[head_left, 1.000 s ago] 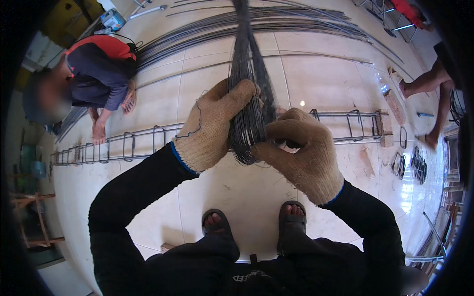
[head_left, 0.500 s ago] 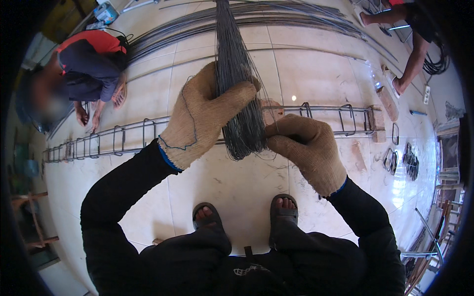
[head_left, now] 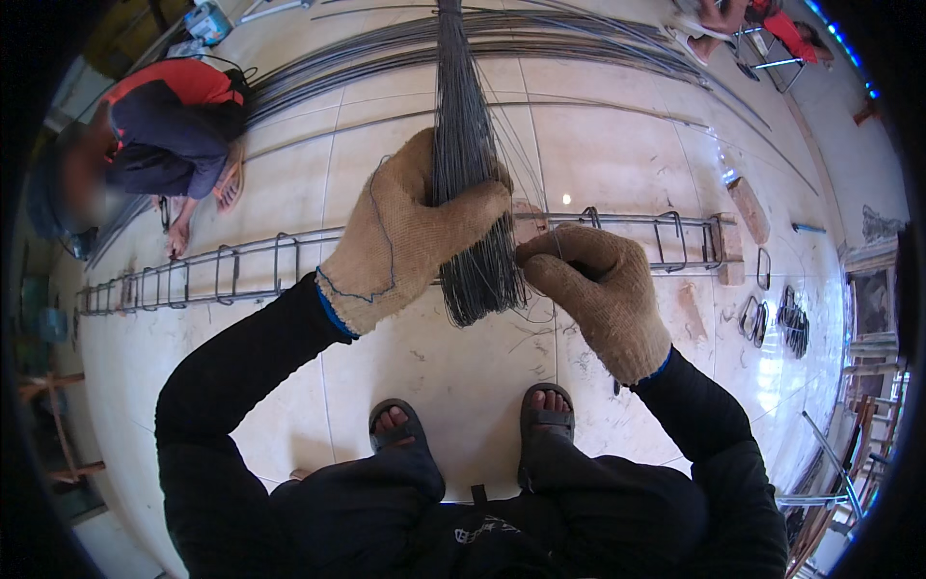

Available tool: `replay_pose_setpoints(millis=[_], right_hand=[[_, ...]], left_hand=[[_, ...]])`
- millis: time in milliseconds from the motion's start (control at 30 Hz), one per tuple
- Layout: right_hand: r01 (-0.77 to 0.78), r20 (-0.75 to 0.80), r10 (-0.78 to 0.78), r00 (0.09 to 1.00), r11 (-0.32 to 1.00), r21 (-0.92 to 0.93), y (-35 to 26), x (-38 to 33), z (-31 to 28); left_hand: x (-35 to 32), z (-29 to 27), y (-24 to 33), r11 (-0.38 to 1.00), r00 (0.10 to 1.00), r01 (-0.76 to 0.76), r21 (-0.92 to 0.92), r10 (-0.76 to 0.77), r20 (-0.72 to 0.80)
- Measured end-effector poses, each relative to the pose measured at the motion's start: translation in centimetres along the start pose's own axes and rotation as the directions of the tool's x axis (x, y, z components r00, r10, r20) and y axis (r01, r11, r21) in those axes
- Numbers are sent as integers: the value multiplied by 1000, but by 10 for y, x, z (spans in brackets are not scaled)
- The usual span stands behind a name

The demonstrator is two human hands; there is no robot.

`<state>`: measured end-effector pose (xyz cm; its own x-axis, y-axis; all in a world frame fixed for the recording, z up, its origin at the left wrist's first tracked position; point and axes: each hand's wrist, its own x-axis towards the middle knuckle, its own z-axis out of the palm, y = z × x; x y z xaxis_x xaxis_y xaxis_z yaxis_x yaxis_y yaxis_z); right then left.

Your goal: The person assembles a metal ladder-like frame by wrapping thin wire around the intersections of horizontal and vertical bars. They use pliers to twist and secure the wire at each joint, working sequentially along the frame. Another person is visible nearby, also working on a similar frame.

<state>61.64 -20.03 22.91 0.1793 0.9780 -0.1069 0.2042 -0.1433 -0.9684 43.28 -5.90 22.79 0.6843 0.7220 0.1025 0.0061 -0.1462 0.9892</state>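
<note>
Left hand (head_left: 410,241), in a tan knit glove, was closed around a bundle of thin tie wires (head_left: 470,183), fingers wrapped over the front of it. Bundle hung roughly upright in front of the person, upper part running to the top edge of the view, cut lower ends fanning out just under the left glove.

Right hand (head_left: 596,289), same kind of glove, sat just right of the bundle's lower end. Fingers curled, thumb and forefinger pinched together at the edge of the wires. Looked like a single strand was in the pinch, but too fine to tell for sure.

Below the hands: rebar cage (head_left: 251,275) lying flat across the tiled floor (head_left: 617,145), long bars with square stirrups spaced along it, one end near a wooden block (head_left: 748,207). Person's sandalled feet (head_left: 473,425) stood side by side just near of the cage.

Long loose rebar (head_left: 386,48) lay on the floor beyond the cage. Spare bent stirrups (head_left: 786,323) piled at the right. Another person (head_left: 174,125) in a dark and orange top crouched at the left by the cage, one hand on the floor.
</note>
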Motion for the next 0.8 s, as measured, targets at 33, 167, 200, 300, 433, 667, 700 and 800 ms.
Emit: replay_pose_setpoints(millis=[33,167,200,300,433,667,700,800], right_hand=[[6,-8,-6,1000,999,34,2,1,0],[-72,10,72,997,997,-7,-4,-1,0],[-37,61,42,997,996,-77,-8,-3,0],[156,203,-98,974,943,-294,-14,-7,3],[114,147,-76,986,955,-273,-3,-6,8],[86,-49,-79,996,981,175,24,-11,9],[82,-71,-71,995,984,158,22,-11,10],[29,-93,-26,995,999,28,9,-12,21]], left_hand=[[2,-1,1,1000,1000,10,-30,-10,1],[0,-1,-2,979,998,52,-199,-45,41],[-1,1,-3,974,998,63,-218,-59,28],[-3,3,-7,974,996,86,-211,-89,-5],[-1,-3,-5,977,991,133,-165,-134,6],[-3,-17,-13,907,975,222,-358,-217,55],[-3,-15,-12,884,965,259,-388,-258,57],[-7,-12,-18,789,927,341,-511,-372,44]])
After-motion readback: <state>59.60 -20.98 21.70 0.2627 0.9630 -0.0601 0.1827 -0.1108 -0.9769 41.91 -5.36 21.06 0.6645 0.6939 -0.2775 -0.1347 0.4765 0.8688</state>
